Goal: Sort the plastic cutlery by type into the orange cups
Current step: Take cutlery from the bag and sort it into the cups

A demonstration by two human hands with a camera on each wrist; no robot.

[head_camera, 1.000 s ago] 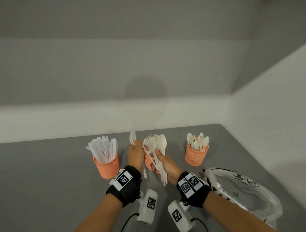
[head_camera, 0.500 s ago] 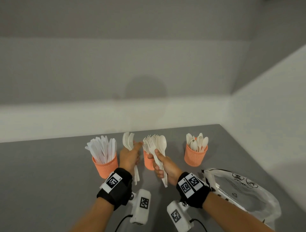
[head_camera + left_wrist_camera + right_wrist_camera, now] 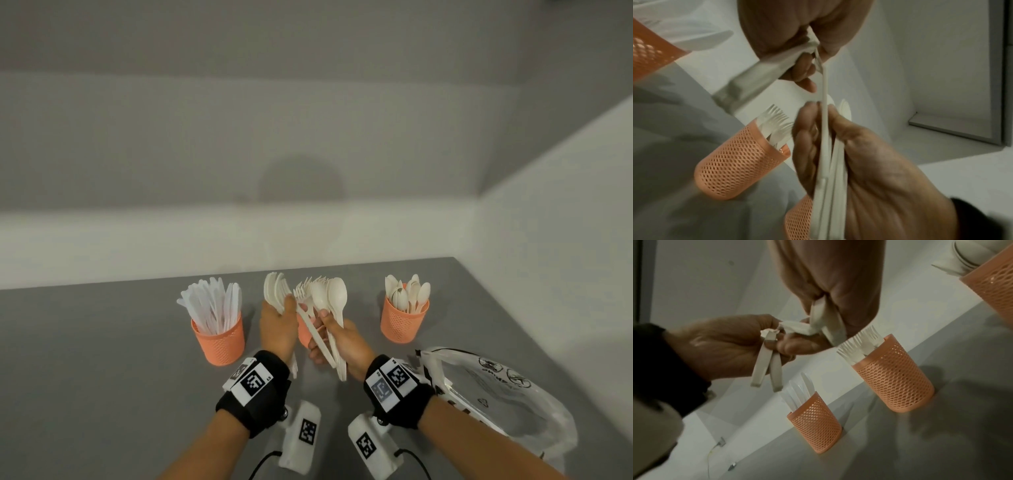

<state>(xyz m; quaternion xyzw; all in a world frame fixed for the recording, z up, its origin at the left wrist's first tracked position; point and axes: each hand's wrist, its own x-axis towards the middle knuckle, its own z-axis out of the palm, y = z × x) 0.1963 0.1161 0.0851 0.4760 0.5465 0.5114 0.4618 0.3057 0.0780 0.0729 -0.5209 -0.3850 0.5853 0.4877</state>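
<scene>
On the grey surface (image 3: 102, 359) three orange cups stand in a row, and sorting appears well advanced. The left cup (image 3: 219, 342) holds a full fan of knives (image 3: 212, 305). The left hand (image 3: 277, 325) is clenched round a small bundle of spoons (image 3: 274, 291), handles hanging below the palm. The middle cup (image 3: 303, 330), largely hidden between the hands in the head view, holds forks (image 3: 859, 344). The right hand (image 3: 342, 342) grasps a mixed bundle (image 3: 325, 308) of forks and spoons above that cup. The right cup (image 3: 404, 323) holds spoons and stands well apart from the hands. A clear plastic bag (image 3: 496, 394) lies at the right edge; its contents cannot be made out. Remaining work, by judgement: separate the mixed bundle and deposit both held bundles by type. The head view alone shows all three cups in one line and the bowls and tines above the hands. The left wrist view shows the right hand's fingers (image 3: 807, 146) wrapped round upright handles, with the mesh wall of the fork cup beside them. The right wrist view shows two handle ends hanging free below the left hand, and the fork and knife cups unobstructed.
</scene>
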